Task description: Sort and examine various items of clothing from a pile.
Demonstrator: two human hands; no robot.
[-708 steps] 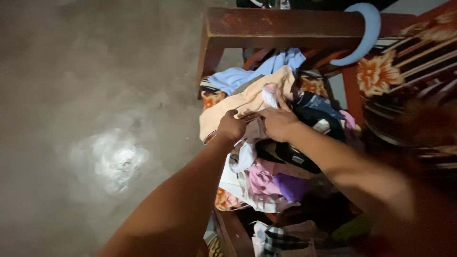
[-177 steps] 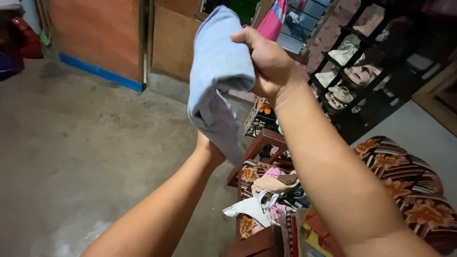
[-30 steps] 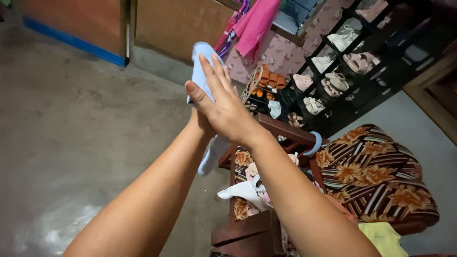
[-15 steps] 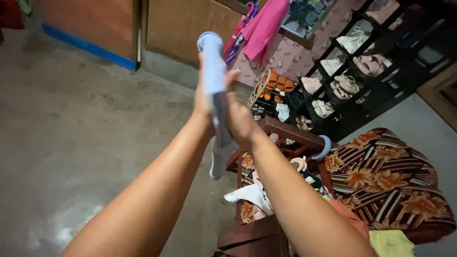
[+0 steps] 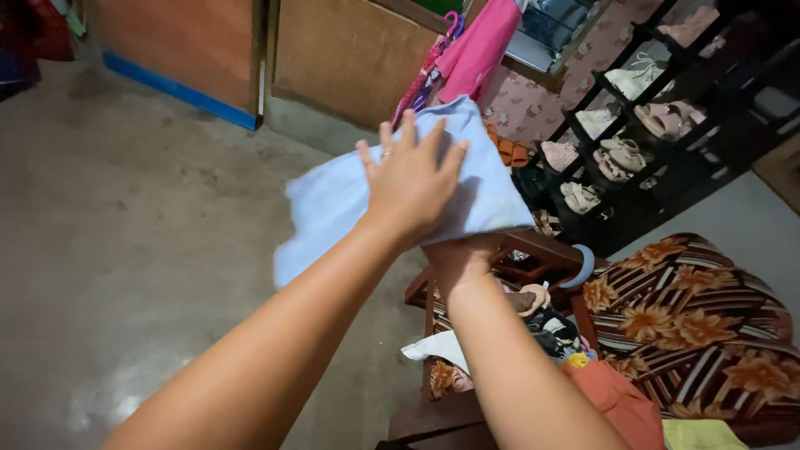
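My left hand [image 5: 410,179] lies flat, fingers spread, on top of the light blue cloth [image 5: 333,200]; the cloth's long side runs left to right, sandwiched between my 2 hands; my right hand [image 5: 460,258] supports it from beneath, fingers hidden, so I cannot tell their grip; wooden chair [image 5: 533,250] below.

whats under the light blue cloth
The right hand props the light blue cloth from below; its fingers are covered. The left hand lies flat on top.
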